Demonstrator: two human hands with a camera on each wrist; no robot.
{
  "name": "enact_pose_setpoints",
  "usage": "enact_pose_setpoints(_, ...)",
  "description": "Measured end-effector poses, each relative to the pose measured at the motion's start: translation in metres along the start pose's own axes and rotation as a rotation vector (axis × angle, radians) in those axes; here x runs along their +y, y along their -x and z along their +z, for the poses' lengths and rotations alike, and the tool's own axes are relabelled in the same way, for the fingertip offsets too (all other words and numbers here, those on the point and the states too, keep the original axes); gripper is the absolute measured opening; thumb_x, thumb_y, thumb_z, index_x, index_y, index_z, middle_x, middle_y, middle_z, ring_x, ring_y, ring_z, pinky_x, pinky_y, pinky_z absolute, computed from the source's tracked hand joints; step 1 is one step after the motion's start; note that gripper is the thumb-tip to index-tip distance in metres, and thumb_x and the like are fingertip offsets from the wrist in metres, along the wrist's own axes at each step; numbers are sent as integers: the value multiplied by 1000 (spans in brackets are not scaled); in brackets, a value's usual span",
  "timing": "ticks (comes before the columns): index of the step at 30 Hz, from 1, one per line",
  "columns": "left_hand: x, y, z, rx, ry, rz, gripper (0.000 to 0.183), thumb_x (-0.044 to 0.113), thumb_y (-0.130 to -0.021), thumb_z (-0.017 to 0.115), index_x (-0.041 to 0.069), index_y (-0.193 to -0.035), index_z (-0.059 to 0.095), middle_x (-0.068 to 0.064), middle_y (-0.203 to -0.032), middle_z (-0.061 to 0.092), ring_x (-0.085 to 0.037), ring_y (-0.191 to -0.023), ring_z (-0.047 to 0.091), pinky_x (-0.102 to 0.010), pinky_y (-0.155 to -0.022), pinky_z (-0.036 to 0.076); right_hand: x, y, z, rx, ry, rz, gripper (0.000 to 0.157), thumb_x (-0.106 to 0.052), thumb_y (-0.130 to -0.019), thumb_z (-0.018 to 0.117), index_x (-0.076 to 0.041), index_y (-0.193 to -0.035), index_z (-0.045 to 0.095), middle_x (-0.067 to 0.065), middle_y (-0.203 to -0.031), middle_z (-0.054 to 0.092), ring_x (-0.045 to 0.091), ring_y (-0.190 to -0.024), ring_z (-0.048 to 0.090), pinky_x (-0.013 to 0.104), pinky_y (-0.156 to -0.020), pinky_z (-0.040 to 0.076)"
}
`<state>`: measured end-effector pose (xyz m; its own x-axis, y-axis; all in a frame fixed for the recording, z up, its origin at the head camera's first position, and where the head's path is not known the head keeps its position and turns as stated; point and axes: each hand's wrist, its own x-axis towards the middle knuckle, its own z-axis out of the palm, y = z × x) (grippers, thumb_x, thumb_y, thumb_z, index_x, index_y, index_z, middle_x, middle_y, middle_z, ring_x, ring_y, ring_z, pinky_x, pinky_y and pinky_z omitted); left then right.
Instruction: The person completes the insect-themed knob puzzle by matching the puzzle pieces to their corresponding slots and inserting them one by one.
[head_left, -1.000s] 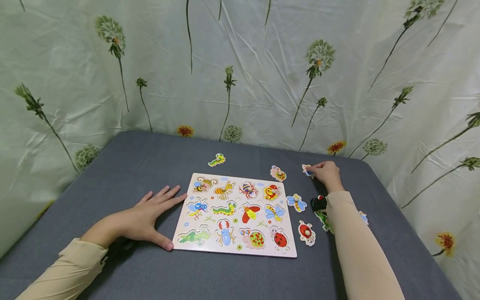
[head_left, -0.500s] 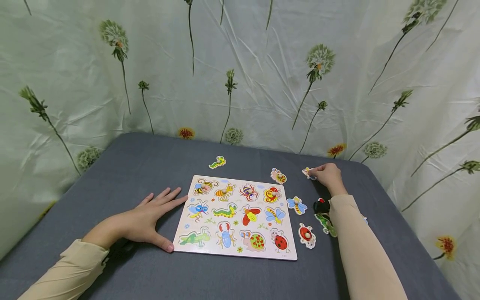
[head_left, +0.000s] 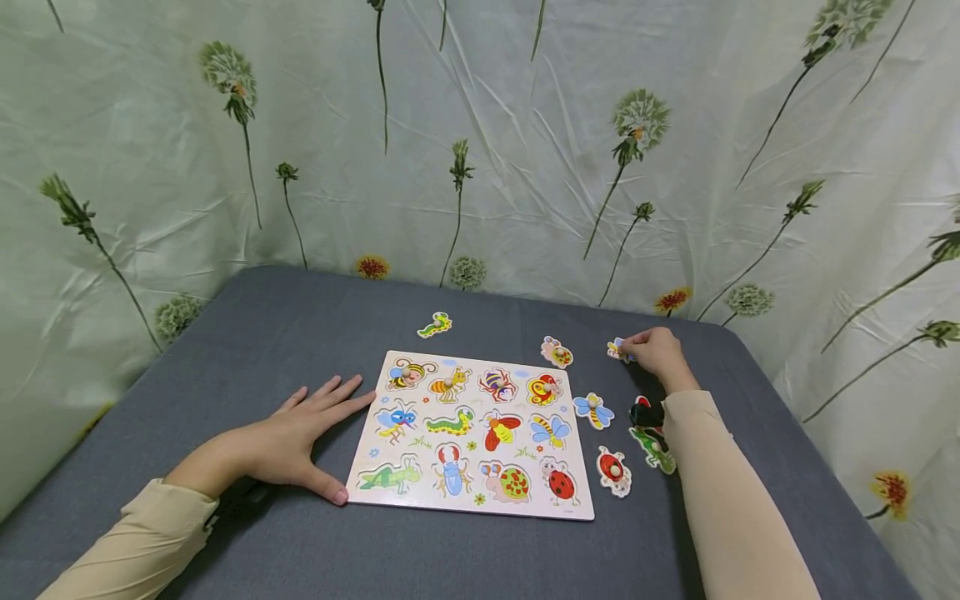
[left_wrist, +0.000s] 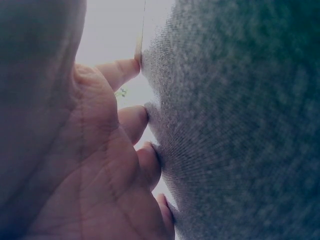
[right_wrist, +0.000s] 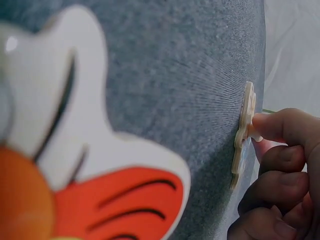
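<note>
My left hand (head_left: 288,442) lies flat with fingers spread, index finger and thumb touching the left edge of the wooden insect puzzle board (head_left: 465,510). In the left wrist view its fingertips rest on the cloth. At the far right, my right hand (head_left: 660,357) pinches the knob of a blue-and-yellow insect puzzle piece (head_left: 617,348) between thumb and index finger. The right wrist view shows that insect piece (right_wrist: 242,145) edge-on at the cloth, the other fingers curled. Knobbed bee, spider and butterfly pieces sit in the board's top row.
Loose pieces lie around the board: a caterpillar (head_left: 436,325), a snail (head_left: 557,352), a dragonfly (head_left: 593,412), a ladybug (head_left: 614,472) and a green piece (head_left: 652,450) partly beside the right sleeve. A flowered curtain (head_left: 540,167) hangs behind the grey table (head_left: 322,308).
The pinched insect piece has turned slightly under my right fingers and sits a touch further right. The left hand and board stay together; the whole view dipped slightly early on.
</note>
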<state>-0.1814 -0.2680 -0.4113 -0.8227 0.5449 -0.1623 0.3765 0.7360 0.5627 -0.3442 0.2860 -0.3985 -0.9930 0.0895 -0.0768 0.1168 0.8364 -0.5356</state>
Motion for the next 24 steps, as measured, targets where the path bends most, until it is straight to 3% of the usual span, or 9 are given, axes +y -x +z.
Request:
enact_pose_setpoints(15, -1, 0, 1, 0, 0, 5, 131, 67, -69, 94, 25, -173, 25, -18, -182, 7, -54, -166, 0, -83, -121, -1, 8, 10, -5, -108, -70, -64, 33, -20, -105, 66, 9, -118, 77, 24, -119, 76, 12, -81, 56, 28, -71, 46)
enact_pose_setpoints(24, 0, 1, 0, 4, -3, 8, 131, 66, -69, 94, 24, -173, 26, -19, -182, 8, -54, -165, 1, -83, -121, 0, 15, 16, -9, -176, -84, -96, 36, -21, -106, 66, 9, -125, 74, 21, -119, 78, 12, -86, 59, 28, -76, 48)
